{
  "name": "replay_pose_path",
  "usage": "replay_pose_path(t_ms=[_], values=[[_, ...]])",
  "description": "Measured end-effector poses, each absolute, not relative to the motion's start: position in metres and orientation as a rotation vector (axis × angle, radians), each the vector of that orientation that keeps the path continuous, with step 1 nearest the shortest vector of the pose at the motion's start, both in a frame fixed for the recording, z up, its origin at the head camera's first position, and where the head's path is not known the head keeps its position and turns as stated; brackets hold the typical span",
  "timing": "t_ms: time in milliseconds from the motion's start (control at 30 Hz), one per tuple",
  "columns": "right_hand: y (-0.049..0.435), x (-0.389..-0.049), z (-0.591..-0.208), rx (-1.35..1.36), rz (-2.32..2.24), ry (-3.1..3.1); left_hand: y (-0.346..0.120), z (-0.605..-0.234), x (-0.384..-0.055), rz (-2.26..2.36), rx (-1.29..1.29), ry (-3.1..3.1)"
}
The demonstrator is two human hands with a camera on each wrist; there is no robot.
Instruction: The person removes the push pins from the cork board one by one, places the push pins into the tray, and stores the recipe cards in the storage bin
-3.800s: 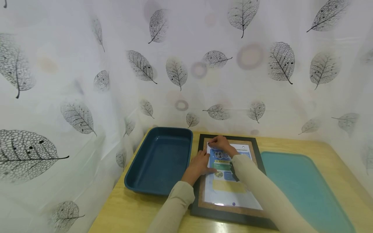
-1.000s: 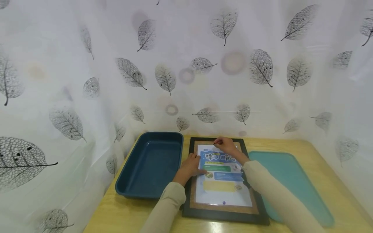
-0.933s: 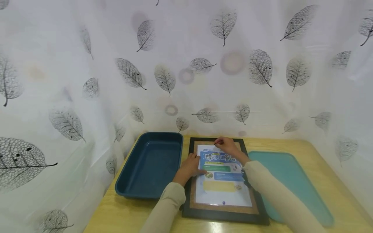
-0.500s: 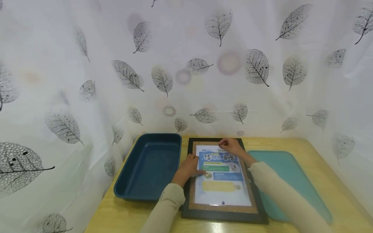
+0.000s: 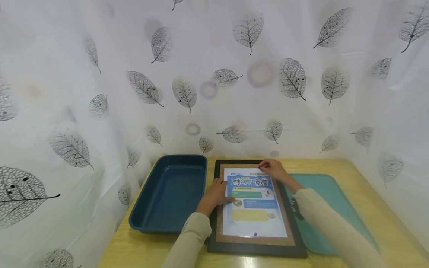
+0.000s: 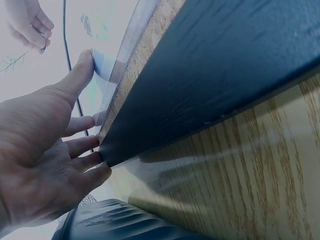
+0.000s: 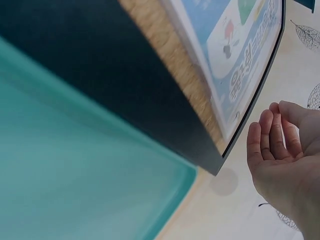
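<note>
A printed poster sheet (image 5: 249, 223) lies on a cork board (image 5: 231, 240) with a black frame (image 5: 258, 250). A small purple push pin (image 5: 255, 234) sits at the sheet's bottom middle. My left hand (image 5: 214, 195) rests along the board's left side, fingers extended over the frame and thumb on the sheet. Near the sheet's top right part, my right hand (image 5: 275, 170) pinches a small dark push pin (image 6: 43, 49) between thumb and fingertips. In the right wrist view, the thumb and forefinger of the right hand (image 7: 285, 155) meet; the pin is hidden there.
A deep dark blue tray (image 5: 169, 199) stands left of the board, close to my left hand. On the right lies a flat teal tray (image 5: 321, 193), partly beneath my right forearm. Both rest on a wooden table (image 5: 124, 245) before a leaf-patterned curtain (image 5: 187, 44).
My right hand has moved right along the sheet's top edge, from its upper left corner toward the upper right. The left hand keeps its place on the board. The head view has shifted slightly.
</note>
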State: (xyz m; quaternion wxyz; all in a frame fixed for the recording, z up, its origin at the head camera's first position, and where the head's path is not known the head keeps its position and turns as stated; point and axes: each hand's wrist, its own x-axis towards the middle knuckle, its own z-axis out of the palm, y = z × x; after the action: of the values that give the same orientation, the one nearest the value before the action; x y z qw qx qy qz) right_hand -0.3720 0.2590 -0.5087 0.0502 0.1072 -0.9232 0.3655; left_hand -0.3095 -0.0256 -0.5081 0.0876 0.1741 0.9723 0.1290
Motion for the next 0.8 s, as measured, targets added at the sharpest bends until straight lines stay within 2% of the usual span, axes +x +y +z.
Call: replay_pose_path(t_ms=[800], values=[[0.295,-0.357,-0.509,0.278,1.004,-2.811,-0.027,-0.513,-0.311,0.436,0.49,2.892]])
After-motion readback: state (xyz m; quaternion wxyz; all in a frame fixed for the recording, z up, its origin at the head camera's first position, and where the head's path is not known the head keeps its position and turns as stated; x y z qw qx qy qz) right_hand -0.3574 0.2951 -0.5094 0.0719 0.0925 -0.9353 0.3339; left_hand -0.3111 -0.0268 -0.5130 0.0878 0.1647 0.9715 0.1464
